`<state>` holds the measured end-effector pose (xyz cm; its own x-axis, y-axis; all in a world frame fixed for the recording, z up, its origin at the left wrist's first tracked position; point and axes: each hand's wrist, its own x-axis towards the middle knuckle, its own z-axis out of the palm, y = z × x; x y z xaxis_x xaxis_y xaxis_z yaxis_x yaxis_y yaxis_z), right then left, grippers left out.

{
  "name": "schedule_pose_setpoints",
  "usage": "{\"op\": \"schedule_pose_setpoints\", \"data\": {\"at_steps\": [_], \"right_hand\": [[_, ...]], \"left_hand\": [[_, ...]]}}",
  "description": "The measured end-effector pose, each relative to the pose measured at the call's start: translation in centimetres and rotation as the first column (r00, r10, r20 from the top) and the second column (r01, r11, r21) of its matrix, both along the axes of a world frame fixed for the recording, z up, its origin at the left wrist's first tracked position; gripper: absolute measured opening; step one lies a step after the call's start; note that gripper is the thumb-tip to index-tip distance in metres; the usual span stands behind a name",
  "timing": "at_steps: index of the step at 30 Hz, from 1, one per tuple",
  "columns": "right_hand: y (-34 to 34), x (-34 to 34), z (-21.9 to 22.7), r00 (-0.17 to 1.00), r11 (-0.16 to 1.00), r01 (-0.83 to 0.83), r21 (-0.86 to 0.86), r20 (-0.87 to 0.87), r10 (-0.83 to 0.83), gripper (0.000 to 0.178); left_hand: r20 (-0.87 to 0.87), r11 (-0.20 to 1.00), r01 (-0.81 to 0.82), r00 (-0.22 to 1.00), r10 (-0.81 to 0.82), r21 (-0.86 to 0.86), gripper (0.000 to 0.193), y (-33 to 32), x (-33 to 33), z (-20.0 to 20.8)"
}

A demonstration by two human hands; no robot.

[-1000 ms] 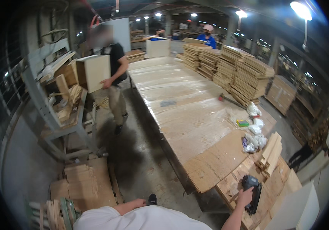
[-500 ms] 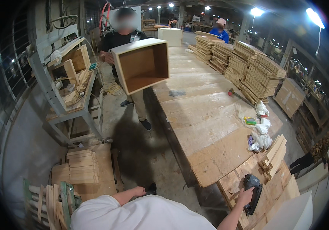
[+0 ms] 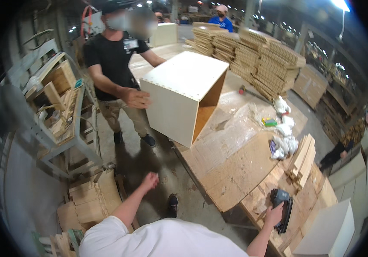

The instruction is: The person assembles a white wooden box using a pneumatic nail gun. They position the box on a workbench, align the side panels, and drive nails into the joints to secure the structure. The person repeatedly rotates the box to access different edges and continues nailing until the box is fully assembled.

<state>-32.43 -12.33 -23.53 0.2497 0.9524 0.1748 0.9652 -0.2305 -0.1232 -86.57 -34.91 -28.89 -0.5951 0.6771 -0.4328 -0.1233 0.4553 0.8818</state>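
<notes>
My right hand (image 3: 273, 215) is wrapped round the handle of a black and grey nail gun (image 3: 282, 201), which lies on the wooden bench at the lower right. My left hand (image 3: 150, 181) is held out over the floor, short of the big table, its fingers curled closed; what they hold, if anything, is too small to make out. Ahead of it, a co-worker in a black shirt has hands at a white box (image 3: 171, 109) with a brown inside. The box is over the left edge of the plastic-covered table (image 3: 235, 167), its opening turned to the right.
Wood strips (image 3: 302, 160) lie beside the nail gun, near crumpled white plastic bags (image 3: 285, 145). Tall stacks of slatted panels (image 3: 274, 64) line the table's far right side. A white panel piece (image 3: 327, 231) stands at lower right; wood blocks (image 3: 89, 203) are stacked at lower left.
The co-worker has come closer and brought the box to the table's left edge, turning its opening from me toward the right. My left arm has reached forward. My right hand stays on the nail gun.
</notes>
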Motion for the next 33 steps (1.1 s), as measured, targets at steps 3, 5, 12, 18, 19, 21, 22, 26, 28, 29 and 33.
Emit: {"op": "schedule_pose_setpoints", "data": {"at_steps": [3, 5, 12, 18, 19, 21, 22, 26, 28, 29, 33], "right_hand": [[0.1, -0.5, 0.5, 1.000, 1.000, 0.025, 0.006, 0.017, -0.025, 0.070], [0.7, -1.0, 0.6, 0.999, 1.000, 0.016, 0.020, 0.030, -0.016, 0.070], [1.4, -1.5, 1.2, 0.993, 0.998, 0.063, -0.004, 0.096, -0.062, 0.070], [1.4, -1.5, 0.4, 0.988, 1.000, 0.013, 0.022, 0.156, -0.016, 0.071], [1.4, -1.6, 0.1, 0.989, 0.999, 0.031, 0.015, 0.143, -0.033, 0.071], [1.6, -1.5, 0.3, 0.993, 0.999, 0.028, -0.016, 0.116, -0.026, 0.073], [1.2, -0.8, 0.7, 0.990, 0.998, 0.057, -0.030, 0.130, -0.053, 0.076], [1.4, -0.8, 0.3, 0.994, 0.997, 0.034, -0.072, 0.111, -0.026, 0.078], [1.5, -0.6, 0.1, 0.994, 0.999, 0.017, -0.049, 0.112, -0.012, 0.079], [1.3, -0.3, -0.1, 0.992, 1.000, 0.008, -0.030, 0.129, -0.005, 0.079], [1.4, -0.4, 0.0, 0.989, 0.998, -0.062, -0.029, 0.134, 0.066, 0.079]], "left_hand": [[-0.269, 0.994, -0.055, 0.960, 0.080, 0.098, 0.056, 6.9, -5.8, 2.7], [-0.260, 0.955, -0.054, 0.956, 0.133, 0.292, 0.062, 10.7, -10.4, 4.9], [-0.347, 0.771, -0.045, 0.875, 0.337, 0.635, 0.059, 18.6, -20.8, 10.4], [-0.453, 0.928, 0.017, 0.876, 0.165, 0.372, 0.031, 17.5, -19.5, 10.4], [-0.363, 0.865, 0.075, 0.923, 0.128, 0.496, 0.030, 17.7, -16.9, 9.5], [-0.486, 0.918, 0.147, 0.872, 0.056, 0.369, 0.031, 16.6, -12.5, 8.0], [-0.556, 0.896, 0.236, 0.831, 0.015, 0.377, 0.031, 17.8, -7.7, 8.8], [-0.761, 0.945, 0.314, 0.634, -0.136, 0.093, 0.032, 18.2, 1.4, 10.7], [-0.804, 0.926, 0.348, 0.587, -0.095, 0.144, 0.033, 19.0, 3.8, 10.7], [-0.780, 0.917, 0.360, 0.618, -0.096, 0.172, 0.033, 19.3, 4.8, 10.8], [-0.890, 0.907, 0.391, 0.454, -0.042, 0.157, 0.035, 20.8, 9.5, 10.0]]}}
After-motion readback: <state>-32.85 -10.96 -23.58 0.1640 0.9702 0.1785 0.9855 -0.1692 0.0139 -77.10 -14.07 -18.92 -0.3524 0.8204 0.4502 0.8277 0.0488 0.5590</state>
